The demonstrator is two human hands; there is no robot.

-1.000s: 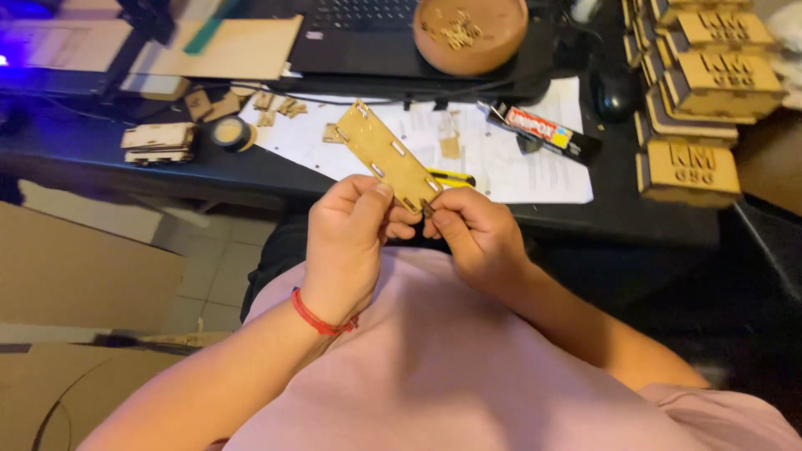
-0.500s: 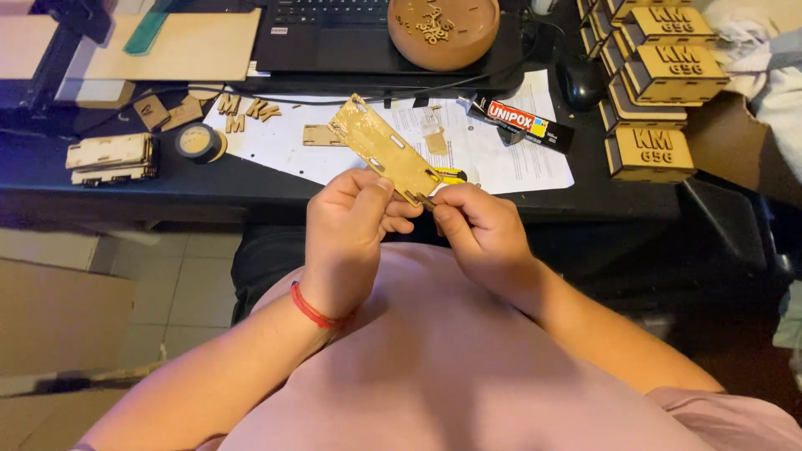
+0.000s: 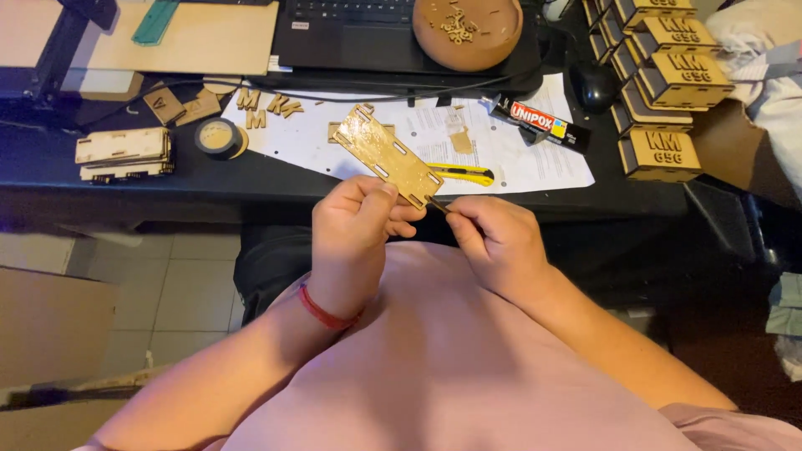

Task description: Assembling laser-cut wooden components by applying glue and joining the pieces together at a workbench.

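The slotted wooden panel (image 3: 388, 155) is held tilted above the desk's near edge (image 3: 251, 185), its lower corner pinched by the left hand (image 3: 355, 230). The right hand (image 3: 497, 238) grips a thin tool (image 3: 437, 203) whose tip meets that corner. Beyond lie a yellow utility knife (image 3: 462, 174), paper sheets (image 3: 518, 159) and a glue tube (image 3: 539, 124). Open space remains between hands and desk.

One slotted wooden panel (image 3: 387, 155), one yellow utility knife (image 3: 462, 174), one glue tube (image 3: 539, 123), one tape roll (image 3: 220, 137), one round wooden bowl (image 3: 468, 32), one laptop (image 3: 368, 29); two hands.
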